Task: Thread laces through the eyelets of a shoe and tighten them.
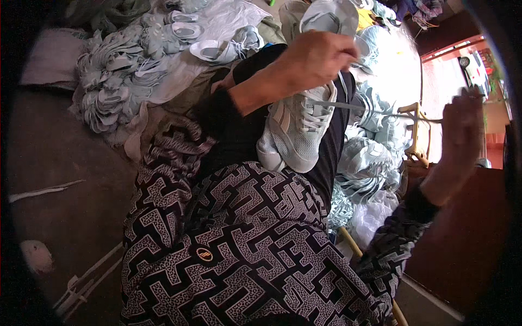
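Note:
A pale grey-white sneaker rests on my lap, toe toward me, with lacing across its front. From it a flat light shoelace stretches taut to the right. My right hand, raised and blurred, is closed on the far part of that lace. Above the shoe's opening, my left hand is closed with its fingers curled in. A short strand of lace runs up to it, though the fingertips are partly hidden. Beyond the left hand sits another pale shoe.
Heaps of pale shoe uppers lie at the far left, with more stacked uppers to the right of my legs. A wooden frame stands near my right arm. Thin white strips lie on the floor at left.

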Action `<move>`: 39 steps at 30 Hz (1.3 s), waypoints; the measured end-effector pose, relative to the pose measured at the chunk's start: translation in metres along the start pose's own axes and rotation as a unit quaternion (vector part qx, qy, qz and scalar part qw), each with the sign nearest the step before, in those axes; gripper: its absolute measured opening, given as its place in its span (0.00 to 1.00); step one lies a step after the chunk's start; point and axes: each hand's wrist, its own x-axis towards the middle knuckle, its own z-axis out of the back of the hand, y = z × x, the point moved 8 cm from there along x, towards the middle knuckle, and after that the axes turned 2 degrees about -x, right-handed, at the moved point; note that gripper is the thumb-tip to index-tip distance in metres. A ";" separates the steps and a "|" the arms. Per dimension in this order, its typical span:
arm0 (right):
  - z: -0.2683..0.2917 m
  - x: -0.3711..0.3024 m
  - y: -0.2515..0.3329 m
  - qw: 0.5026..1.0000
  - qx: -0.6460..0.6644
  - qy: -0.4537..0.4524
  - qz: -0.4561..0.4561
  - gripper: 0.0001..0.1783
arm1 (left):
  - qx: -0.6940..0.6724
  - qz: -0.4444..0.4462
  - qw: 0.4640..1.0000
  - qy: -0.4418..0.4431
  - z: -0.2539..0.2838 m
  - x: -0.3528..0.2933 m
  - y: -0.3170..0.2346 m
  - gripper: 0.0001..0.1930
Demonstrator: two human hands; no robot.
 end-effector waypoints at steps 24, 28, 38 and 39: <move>0.023 0.037 -0.083 0.942 0.299 0.063 -0.136 0.10 | -0.045 -0.213 0.971 0.096 0.025 -0.018 -0.101 0.08; 0.083 0.015 -0.088 0.930 0.349 -0.038 -0.112 0.09 | -0.365 -0.071 0.907 -0.196 0.131 -0.039 -0.090 0.12; 0.195 -0.036 -0.143 0.906 0.359 -0.198 -0.104 0.07 | -0.614 0.209 0.703 -0.290 0.208 -0.163 0.157 0.10; 0.191 -0.034 -0.152 0.930 0.303 -0.176 -0.110 0.07 | -0.591 0.254 0.703 -0.303 0.203 -0.179 0.183 0.10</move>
